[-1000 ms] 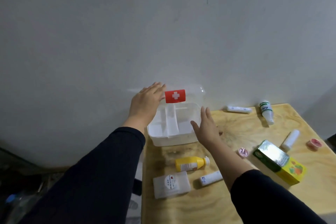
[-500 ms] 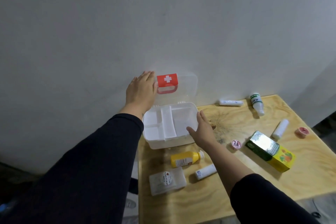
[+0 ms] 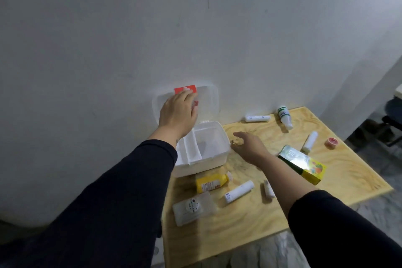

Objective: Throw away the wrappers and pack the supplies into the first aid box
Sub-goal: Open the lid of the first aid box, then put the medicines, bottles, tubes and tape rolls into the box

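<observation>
Box (image 3: 202, 154), white and open, sits at the table's (image 3: 250, 235) 10 o'clock corner against the wall (image 3: 108, 50). Its clear lid (image 3: 208, 102) stands upright, leaning on the wall, with a red cross label (image 3: 185, 89) near its top edge. A divider splits the box inside; I cannot tell whether anything lies in the compartments.

Left hand (image 3: 177, 113) lies flat on the lid just below the label, fingers spread loosely, gripping nothing. Right hand (image 3: 250, 146) hovers just at 3 o'clock of the box, fingers relaxed and apart, holding nothing.

Supplies lie loose on the table. At 6 o'clock of the box: a yellow bottle (image 3: 210, 183) on its side, and beyond it a clear case (image 3: 194, 208). At 5 o'clock: a white tube (image 3: 239, 191) and a small roll (image 3: 268, 190). At 3 o'clock, past the right hand: a green-yellow carton (image 3: 304, 164), a white roll (image 3: 310, 141) and a pink tape ring (image 3: 331, 142). Along the far edge lie another white tube (image 3: 257, 118) and a green-banded bottle (image 3: 285, 116).
</observation>
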A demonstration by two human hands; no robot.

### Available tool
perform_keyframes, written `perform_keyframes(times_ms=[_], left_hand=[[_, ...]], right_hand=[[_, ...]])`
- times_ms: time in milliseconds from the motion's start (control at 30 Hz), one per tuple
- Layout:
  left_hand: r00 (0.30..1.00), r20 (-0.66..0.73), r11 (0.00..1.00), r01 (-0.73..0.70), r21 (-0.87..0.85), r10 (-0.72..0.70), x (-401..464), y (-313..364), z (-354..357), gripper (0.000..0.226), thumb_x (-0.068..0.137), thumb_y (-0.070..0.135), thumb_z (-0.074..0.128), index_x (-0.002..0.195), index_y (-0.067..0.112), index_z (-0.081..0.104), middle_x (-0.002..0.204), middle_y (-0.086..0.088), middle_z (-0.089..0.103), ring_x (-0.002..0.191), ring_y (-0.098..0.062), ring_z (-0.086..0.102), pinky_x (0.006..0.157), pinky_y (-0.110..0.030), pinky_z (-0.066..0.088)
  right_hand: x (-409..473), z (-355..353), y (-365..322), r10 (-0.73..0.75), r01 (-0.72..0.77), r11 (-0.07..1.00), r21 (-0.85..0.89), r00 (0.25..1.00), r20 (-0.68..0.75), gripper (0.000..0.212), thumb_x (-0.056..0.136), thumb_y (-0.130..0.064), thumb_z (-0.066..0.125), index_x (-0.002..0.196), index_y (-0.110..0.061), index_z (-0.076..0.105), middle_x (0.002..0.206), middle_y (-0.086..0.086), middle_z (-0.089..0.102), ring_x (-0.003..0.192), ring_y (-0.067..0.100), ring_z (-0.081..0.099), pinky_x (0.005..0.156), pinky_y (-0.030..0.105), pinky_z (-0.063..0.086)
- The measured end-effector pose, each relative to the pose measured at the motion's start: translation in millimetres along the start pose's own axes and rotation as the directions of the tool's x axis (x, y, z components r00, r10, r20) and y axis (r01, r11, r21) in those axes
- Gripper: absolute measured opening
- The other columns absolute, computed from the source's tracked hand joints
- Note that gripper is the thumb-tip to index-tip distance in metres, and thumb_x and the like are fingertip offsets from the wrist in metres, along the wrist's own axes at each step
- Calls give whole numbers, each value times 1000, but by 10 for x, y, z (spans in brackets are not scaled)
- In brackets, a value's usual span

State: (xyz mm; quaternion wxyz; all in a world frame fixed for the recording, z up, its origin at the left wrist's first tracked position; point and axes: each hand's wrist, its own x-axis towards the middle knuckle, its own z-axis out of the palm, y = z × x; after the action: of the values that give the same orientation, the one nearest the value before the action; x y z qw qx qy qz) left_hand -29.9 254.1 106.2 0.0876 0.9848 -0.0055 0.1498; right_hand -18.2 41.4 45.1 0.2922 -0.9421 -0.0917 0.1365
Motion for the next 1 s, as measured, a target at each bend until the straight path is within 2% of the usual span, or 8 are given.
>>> perform_keyframes(times_ms=[100,200,300,400,500,667,867,1000], left_hand=[[991,96,986,-83,-147,97,-95,343,118,39,97,20,44,134,16,54,142,-1,52,133,-20,46,105,-38,41],[974,190,947,-60,-317,125,-183,687,301,33,95,24,49,125,18,62,133,1,60,122,-20,55,100,-35,47],[938,310,927,-29,-375,155,-303,1048,491,32,93,28,51,121,22,64,131,2,62,119,-20,58,97,-33,48],[879,445,938,-4,-348,169,-391,1283,669,35,90,30,52,123,27,63,134,4,60,120,-20,57,96,-32,47],[846,479,950,-93,-299,233,-425,1507,827,36,90,35,54,124,25,62,134,1,60,119,-22,58,97,-38,49],[831,497,958,-136,-253,249,-375,1781,1038,29,90,34,56,116,26,67,122,1,66,109,-22,61,88,-38,52],[836,520,978,-89,-191,178,-278,2018,1205,35,91,29,49,122,25,65,125,0,65,113,-24,60,89,-38,52],[829,551,987,-12,-158,98,-253,2120,1342,36,91,27,49,123,24,65,125,1,65,112,-23,61,89,-39,53]], right_hand=[[-194,-198,199,54,-55,997,-49,998,-20,46,91,-26,59,135,-14,51,140,8,52,125,26,51,101,33,41],[-441,-390,490,124,-128,989,-69,991,-57,43,91,-25,58,132,-15,53,135,10,56,122,27,53,99,31,41],[-697,-555,847,213,-221,973,-62,971,-111,42,90,-24,58,131,-15,54,137,10,56,126,27,50,101,32,40],[-860,-662,1162,278,-288,954,-83,953,-117,44,91,-25,58,133,-15,52,140,11,53,128,29,49,101,35,40],[-980,-724,1522,319,-332,938,-95,939,-130,43,90,-26,59,132,-15,53,139,9,53,127,26,49,101,35,40],[-968,-747,2006,351,-361,927,-105,931,-103,47,87,-25,63,132,-15,52,139,9,51,129,26,47,105,34,37],[-708,-658,2310,260,-261,965,4,957,-132,59,77,-27,74,131,-17,51,137,8,49,126,24,47,104,33,38],[-527,-563,2422,186,-170,979,108,970,-155,55,75,-24,76,125,-19,55,135,7,50,125,23,46,104,34,37]])
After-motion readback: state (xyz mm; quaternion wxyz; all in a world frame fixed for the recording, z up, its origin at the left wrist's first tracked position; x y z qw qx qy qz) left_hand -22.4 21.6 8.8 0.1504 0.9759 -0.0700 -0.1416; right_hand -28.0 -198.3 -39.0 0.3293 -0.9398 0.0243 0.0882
